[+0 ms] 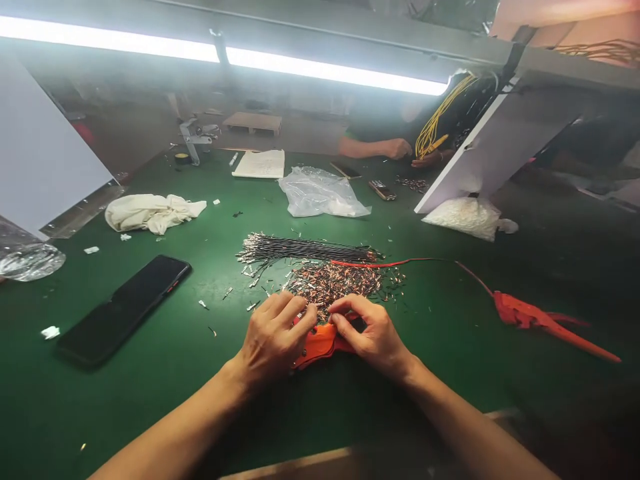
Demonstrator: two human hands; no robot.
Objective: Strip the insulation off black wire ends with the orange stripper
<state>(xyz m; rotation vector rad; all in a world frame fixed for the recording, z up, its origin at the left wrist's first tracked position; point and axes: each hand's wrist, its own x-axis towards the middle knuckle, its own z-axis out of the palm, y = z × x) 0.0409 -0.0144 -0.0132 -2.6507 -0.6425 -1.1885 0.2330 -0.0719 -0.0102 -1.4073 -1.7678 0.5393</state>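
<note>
My left hand (277, 333) is curled beside and partly over an orange-red hand tool (320, 341), with fingers closed; what is in them is too small to make out. My right hand (373, 333) pinches thumb against forefinger at the tool's other side, and anything between the tips is too small to name. Much of the tool is hidden under both hands. Right behind them lies a heap of short copper-ended wire pieces (335, 281). Beyond it is a bundle of black wires (305, 249) with silvery ends at the left.
Another red-orange hand tool (545, 320) lies at right, a thin red cord (380, 264) running toward it. At left are a black phone (127, 310) and a cream cloth (153, 213). Farther back are a plastic bag (323, 193), a notebook (259, 164) and a co-worker's hands with yellow wires (435, 127).
</note>
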